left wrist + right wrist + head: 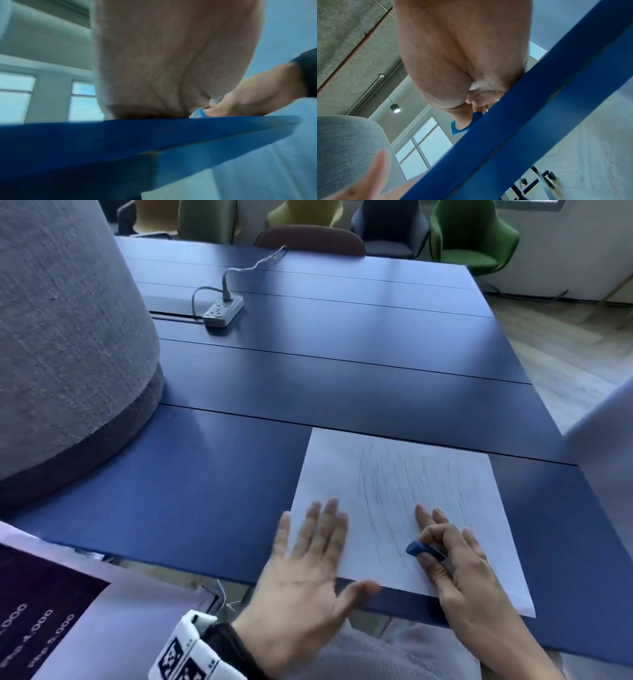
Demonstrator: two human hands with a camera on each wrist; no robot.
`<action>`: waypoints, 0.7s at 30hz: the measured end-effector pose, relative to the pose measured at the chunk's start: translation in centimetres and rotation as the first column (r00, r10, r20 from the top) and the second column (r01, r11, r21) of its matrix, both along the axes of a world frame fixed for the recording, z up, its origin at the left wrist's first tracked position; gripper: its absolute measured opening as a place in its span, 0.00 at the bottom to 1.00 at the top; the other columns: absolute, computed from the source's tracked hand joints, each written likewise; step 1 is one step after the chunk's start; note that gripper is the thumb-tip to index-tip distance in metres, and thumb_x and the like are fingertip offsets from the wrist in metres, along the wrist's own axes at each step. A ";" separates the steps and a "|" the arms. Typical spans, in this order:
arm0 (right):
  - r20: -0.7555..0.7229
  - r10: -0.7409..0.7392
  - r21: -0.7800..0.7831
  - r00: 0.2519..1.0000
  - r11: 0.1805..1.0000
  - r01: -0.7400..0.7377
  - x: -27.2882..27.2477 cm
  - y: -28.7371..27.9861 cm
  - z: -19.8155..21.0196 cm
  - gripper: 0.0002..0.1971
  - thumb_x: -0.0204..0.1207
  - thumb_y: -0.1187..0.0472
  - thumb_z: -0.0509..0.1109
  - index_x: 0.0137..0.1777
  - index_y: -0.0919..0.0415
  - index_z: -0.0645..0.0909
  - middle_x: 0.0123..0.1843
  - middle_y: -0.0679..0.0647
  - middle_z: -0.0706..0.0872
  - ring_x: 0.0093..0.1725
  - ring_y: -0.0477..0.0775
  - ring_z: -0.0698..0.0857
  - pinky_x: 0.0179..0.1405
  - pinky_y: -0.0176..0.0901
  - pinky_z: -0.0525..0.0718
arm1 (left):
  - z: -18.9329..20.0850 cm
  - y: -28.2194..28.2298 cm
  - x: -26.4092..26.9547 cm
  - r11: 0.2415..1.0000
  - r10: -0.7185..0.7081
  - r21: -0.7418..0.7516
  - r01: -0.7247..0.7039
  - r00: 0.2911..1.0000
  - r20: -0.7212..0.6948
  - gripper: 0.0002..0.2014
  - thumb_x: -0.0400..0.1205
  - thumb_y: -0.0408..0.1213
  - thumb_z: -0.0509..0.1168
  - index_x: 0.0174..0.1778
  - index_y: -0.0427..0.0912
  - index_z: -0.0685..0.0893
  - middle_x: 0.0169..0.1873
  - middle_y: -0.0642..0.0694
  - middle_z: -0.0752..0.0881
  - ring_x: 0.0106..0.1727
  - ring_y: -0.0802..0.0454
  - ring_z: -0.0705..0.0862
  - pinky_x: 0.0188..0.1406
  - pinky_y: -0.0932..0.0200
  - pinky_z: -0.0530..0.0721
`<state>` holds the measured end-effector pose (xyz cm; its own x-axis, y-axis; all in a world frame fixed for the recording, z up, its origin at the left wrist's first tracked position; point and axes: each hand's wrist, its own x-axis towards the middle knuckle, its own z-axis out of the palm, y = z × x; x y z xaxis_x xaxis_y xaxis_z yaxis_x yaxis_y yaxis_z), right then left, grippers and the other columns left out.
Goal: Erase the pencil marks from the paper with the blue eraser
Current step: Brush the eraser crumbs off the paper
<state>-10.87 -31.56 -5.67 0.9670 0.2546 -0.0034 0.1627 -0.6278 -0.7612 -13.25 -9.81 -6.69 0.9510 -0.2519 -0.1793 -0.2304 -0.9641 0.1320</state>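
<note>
A white sheet of paper with faint pencil scribbles lies near the front edge of the blue table. My left hand lies flat with straight fingers on the paper's left edge. My right hand pinches the blue eraser between thumb and curled finger, its tip low over the paper's lower middle. In the left wrist view the eraser shows beside the right hand. The right wrist view shows the eraser under the thumb.
A large grey felt lampshade stands on the table's left. A white power strip with its cable lies at the back. Chairs line the far side. A printed sheet sits at the lower left.
</note>
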 end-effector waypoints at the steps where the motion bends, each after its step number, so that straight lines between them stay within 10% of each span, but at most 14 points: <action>1: -0.004 -0.005 -0.001 1.000 1.000 0.005 0.0 -0.1 0.0 0.16 0.82 0.67 0.64 0.44 0.42 0.69 0.76 0.30 0.71 0.77 0.21 0.54 0.78 0.25 0.41 | -0.1 1.4 0.5 0.995 0.103 0.013 -0.104 0.994 0.043 0.50 0.78 0.74 0.23 0.87 0.38 0.44 0.86 0.38 0.39 0.86 0.49 0.37 0.77 0.38 0.41; 4: 0.000 -0.021 -0.007 1.000 1.000 0.021 0.0 0.0 -0.2 0.13 0.82 0.67 0.65 0.45 0.46 0.71 0.76 0.31 0.71 0.77 0.20 0.53 0.77 0.23 0.41 | 0.2 1.7 0.1 0.975 0.221 -0.014 -0.221 0.974 0.044 0.47 0.86 0.68 0.36 0.79 0.25 0.67 0.81 0.28 0.64 0.82 0.37 0.64 0.70 0.34 0.58; 7: 0.018 -0.024 -0.004 1.000 1.000 0.024 0.1 -0.1 -0.4 0.11 0.81 0.66 0.66 0.46 0.48 0.71 0.76 0.32 0.72 0.77 0.21 0.54 0.76 0.21 0.41 | -1.0 -1.8 -1.3 0.997 -0.071 -0.019 0.073 0.995 0.076 0.43 0.84 0.70 0.39 0.83 0.40 0.68 0.83 0.37 0.64 0.82 0.39 0.65 0.69 0.32 0.59; 10: 0.017 -0.022 -0.008 1.000 1.000 0.023 0.0 0.0 -0.3 0.11 0.81 0.66 0.65 0.45 0.47 0.71 0.76 0.32 0.71 0.77 0.20 0.53 0.75 0.20 0.40 | -1.0 -1.3 -1.3 0.999 -0.023 0.028 0.023 1.000 0.017 0.41 0.85 0.69 0.39 0.81 0.42 0.72 0.81 0.42 0.68 0.82 0.45 0.64 0.69 0.34 0.60; 12: 0.008 -0.026 -0.010 1.000 1.000 0.026 0.0 0.0 -0.2 0.11 0.82 0.66 0.65 0.45 0.47 0.71 0.76 0.31 0.71 0.76 0.19 0.52 0.75 0.19 0.40 | 0.7 1.1 -0.6 0.989 0.140 0.057 -0.137 0.988 -0.061 0.47 0.83 0.70 0.31 0.83 0.34 0.65 0.83 0.37 0.61 0.85 0.46 0.57 0.73 0.35 0.57; 15: 0.021 -0.017 -0.022 1.000 1.000 0.018 0.0 0.0 -0.3 0.11 0.82 0.66 0.65 0.46 0.47 0.71 0.75 0.29 0.70 0.75 0.16 0.51 0.76 0.20 0.39 | 4.0 4.8 0.7 0.925 0.347 0.228 -0.305 0.921 -0.176 0.62 0.53 0.72 0.01 0.77 0.32 0.26 0.78 0.36 0.24 0.79 0.46 0.21 0.82 0.39 0.32; 21: 0.014 -0.016 -0.027 1.000 0.999 0.016 0.1 0.0 -0.2 0.13 0.82 0.64 0.65 0.44 0.44 0.70 0.76 0.32 0.71 0.75 0.17 0.52 0.76 0.21 0.40 | 7.5 4.5 6.4 0.970 0.157 0.213 -0.118 0.972 -0.175 0.59 0.61 0.76 0.14 0.82 0.37 0.28 0.81 0.42 0.24 0.81 0.48 0.23 0.82 0.44 0.31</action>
<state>-10.77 -31.59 -5.90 0.9710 0.2390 0.0034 0.1628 -0.6509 -0.7415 -6.84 -5.29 0.82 0.9178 -0.0619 -0.3921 -0.0837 -0.9957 -0.0386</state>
